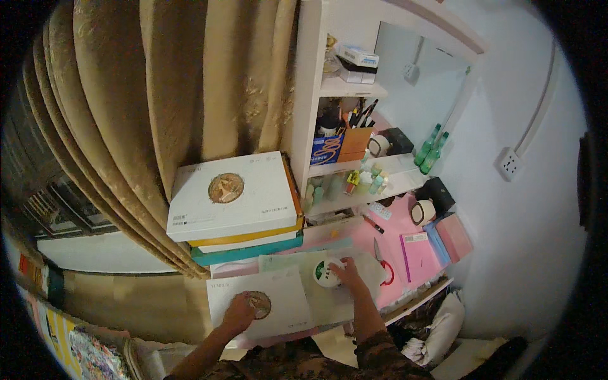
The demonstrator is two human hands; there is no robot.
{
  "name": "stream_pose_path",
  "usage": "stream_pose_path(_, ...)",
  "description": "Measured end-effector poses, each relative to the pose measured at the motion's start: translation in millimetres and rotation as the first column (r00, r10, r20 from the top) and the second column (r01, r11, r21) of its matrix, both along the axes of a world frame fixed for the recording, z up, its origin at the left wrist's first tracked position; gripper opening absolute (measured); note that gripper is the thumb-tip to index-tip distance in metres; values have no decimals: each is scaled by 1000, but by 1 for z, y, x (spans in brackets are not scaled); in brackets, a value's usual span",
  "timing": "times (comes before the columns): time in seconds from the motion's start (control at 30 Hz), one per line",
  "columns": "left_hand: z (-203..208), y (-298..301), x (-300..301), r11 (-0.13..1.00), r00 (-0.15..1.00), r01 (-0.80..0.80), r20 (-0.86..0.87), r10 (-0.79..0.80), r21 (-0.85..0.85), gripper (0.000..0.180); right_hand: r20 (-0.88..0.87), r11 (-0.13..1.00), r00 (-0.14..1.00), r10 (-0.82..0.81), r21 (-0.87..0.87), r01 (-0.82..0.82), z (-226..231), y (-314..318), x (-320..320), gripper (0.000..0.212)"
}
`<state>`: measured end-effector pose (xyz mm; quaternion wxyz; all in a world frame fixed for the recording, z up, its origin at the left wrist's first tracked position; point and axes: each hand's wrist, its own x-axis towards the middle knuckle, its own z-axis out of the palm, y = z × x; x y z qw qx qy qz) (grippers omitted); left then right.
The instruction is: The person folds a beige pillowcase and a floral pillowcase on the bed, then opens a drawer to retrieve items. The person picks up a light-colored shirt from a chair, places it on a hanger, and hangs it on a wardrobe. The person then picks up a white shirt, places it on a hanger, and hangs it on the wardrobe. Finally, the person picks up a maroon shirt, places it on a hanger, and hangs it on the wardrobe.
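A flat white box (278, 291) with a round gold-brown emblem lies on the desk in front of me. My left hand (239, 313) rests on its lid at the emblem's left edge, the fingers bent and close together; whether something small is in them is hidden. To the right, my right hand (347, 273) has its fingers on the rim of a round white disc (324, 273) with a green centre, perhaps a tape roll. This disc is over a pale translucent sheet (363, 266). Red-handled scissors (385, 269) lie just right of the sheet.
A stack of boxes topped by a white one (253, 212) stands at the back left before a gold curtain (183, 82). Shelves (345, 168) hold bottles and pens. A pink notebook (418, 256) and a cream tape roll (422, 212) are on the desk's right.
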<state>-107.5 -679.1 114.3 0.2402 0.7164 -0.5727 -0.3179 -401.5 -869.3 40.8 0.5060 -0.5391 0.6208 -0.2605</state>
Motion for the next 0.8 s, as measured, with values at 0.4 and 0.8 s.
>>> stream_pose_path(0.4, 52, -145, -90, 893, 923, 362, -28, -383, -269, 49, -235, 719, 958, 166, -636, -280, 89, -145, 90, 58)
stream_pose_path(0.8, 7, -109, -52, 983, 982, 99, -147, -122, -152, 29, -358, 889, 911, 206, -320, -327, 62, -171, 126, 65)
